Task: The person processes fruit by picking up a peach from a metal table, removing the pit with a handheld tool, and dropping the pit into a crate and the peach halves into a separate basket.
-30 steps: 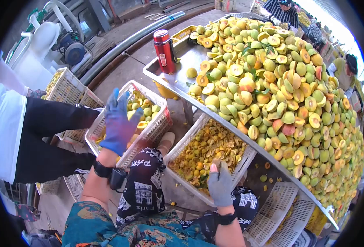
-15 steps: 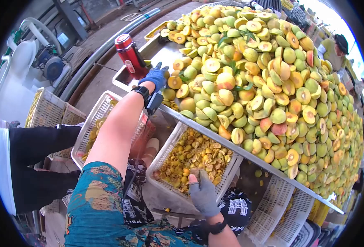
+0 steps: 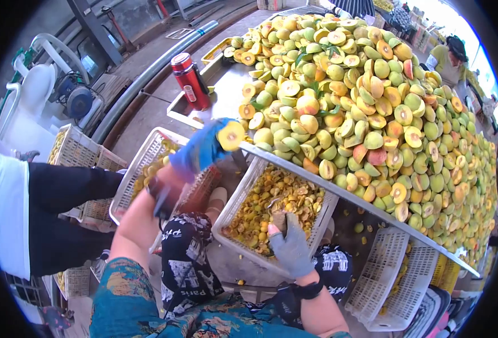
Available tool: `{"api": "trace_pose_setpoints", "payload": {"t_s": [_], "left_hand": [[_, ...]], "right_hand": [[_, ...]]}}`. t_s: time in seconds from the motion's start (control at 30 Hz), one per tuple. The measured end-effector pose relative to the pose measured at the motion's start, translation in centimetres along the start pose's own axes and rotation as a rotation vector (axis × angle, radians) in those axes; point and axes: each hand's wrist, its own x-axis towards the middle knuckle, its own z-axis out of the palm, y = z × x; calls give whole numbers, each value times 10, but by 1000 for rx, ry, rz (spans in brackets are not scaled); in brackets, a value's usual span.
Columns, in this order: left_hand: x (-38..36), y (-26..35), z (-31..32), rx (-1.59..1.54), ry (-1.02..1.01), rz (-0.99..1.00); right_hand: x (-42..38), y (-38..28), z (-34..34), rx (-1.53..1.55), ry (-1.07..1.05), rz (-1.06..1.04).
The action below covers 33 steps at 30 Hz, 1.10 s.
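My left hand (image 3: pixel 201 149), in a blue glove and smeared by motion, holds a peach half (image 3: pixel 231 136) at its fingertips, with the yellow cut face showing. It is beside the near corner of the metal table (image 3: pixel 311 169), which bears a big heap of halved peaches (image 3: pixel 339 107). My right hand (image 3: pixel 291 245), in a grey glove, is over a white crate (image 3: pixel 220 228) of small yellow fruit pieces (image 3: pixel 285 194). Its thumb is bare at the tip and its fingers are curled. A thin, shiny edge shows near them, but I cannot make out what is held.
A red thermos (image 3: pixel 191 84) stands at the table's left end. Another white crate (image 3: pixel 119 197) with fruit is on my left, near a person in dark trousers (image 3: pixel 68 188). More white crates (image 3: pixel 384 253) stand under the table at right. A person (image 3: pixel 451 62) is behind the heap.
My left hand has drawn back from the heap toward me and now has a peach half in it. The right hand stays over the crate. The view has shifted slightly.
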Motion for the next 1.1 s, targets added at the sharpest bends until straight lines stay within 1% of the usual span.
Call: {"api": "trace_pose_setpoints", "payload": {"t_s": [0.03, 0.07, 0.1, 0.13, 0.2, 0.23, 0.27, 0.33, 0.37, 0.4, 0.47, 0.5, 0.53, 0.6, 0.73, 0.8, 0.83, 0.9, 0.93, 1.0, 1.03, 1.1], "left_hand": [[-21, 40, 9, -3, -23, -32], [-48, 42, 29, -436, 52, -160], [-72, 43, 45, -390, 59, -71], [-90, 45, 56, -342, 70, 21], [-111, 79, 69, -1150, 156, -587], [-126, 75, 76, -1196, 84, -490], [-139, 69, 90, -1208, 96, -490], [-159, 64, 119, -498, 346, -130], [-162, 103, 97, -1076, 183, -488], [-170, 111, 96, -1086, 189, -476], [-184, 128, 97, -540, 265, -151], [-187, 141, 99, -780, 328, -266], [-191, 145, 98, -787, 337, -254], [-199, 152, 95, -1021, 303, -330], [-205, 167, 93, -950, 366, -339], [-206, 163, 94, -886, 370, -341], [-204, 159, 97, -891, 369, -331], [-203, 151, 105, -784, 445, -213], [-204, 154, 105, -790, 447, -207], [-204, 162, 104, -808, 469, -340], [-203, 164, 104, -812, 467, -335], [-201, 166, 102, -790, 481, -399]], "right_hand": [[-2, -5, -3, 78, -63, 60], [-7, -11, -4, 151, -126, 125], [-13, -18, -3, 141, -129, 123], [-17, -26, -2, 167, -126, 66], [-31, -43, 2, 219, -133, -35], [-39, -56, 3, 167, -121, -123], [-47, -66, 5, 159, -135, -122], [-64, -83, 7, 87, -193, -132], [-71, -86, 8, 25, -205, -135], [-76, -90, 10, 12, -209, -144], [-86, -96, 14, -83, -180, -185], [-90, -98, 15, -67, -151, -221], [-93, -99, 16, -77, -154, -232], [-101, -104, 17, -108, -163, -267], [-111, -122, 23, -170, -114, -306], [-114, -127, 25, -335, -77, -306], [-115, -130, 25, -342, -73, -312], [-118, -136, 26, -367, -68, -273], [-118, -135, 26, -374, -67, -278], [-117, -128, 27, -365, -108, -281], [-116, -125, 27, -371, -105, -283], [-114, -119, 27, -324, -130, -271]]}}
